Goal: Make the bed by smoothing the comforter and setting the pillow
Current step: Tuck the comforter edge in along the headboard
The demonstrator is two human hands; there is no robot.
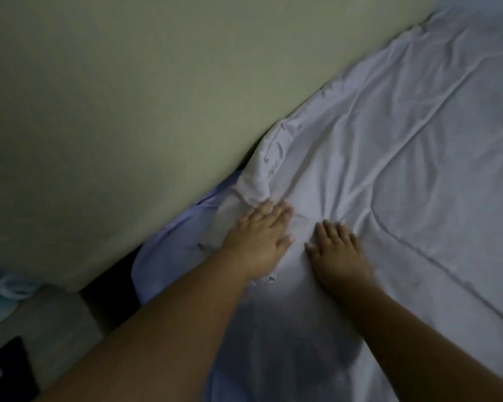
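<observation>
A pale lilac-white comforter (404,146) covers the bed from the centre to the right, with creases and stitched seams running across it. Its corner is bunched and folded where it meets the wall, just beyond my fingers. My left hand (259,239) lies flat on the comforter by that bunched corner, fingers together and pointing up. My right hand (337,250) presses flat on the fabric just to the right, fingers spread. Neither hand grips anything. No pillow is in view.
A greenish-beige wall (128,111) runs along the bed's left edge. A dark gap (111,297) opens between wall and bed at lower left. A light blue cloth (0,291) and a dark object (6,369) sit at the bottom left.
</observation>
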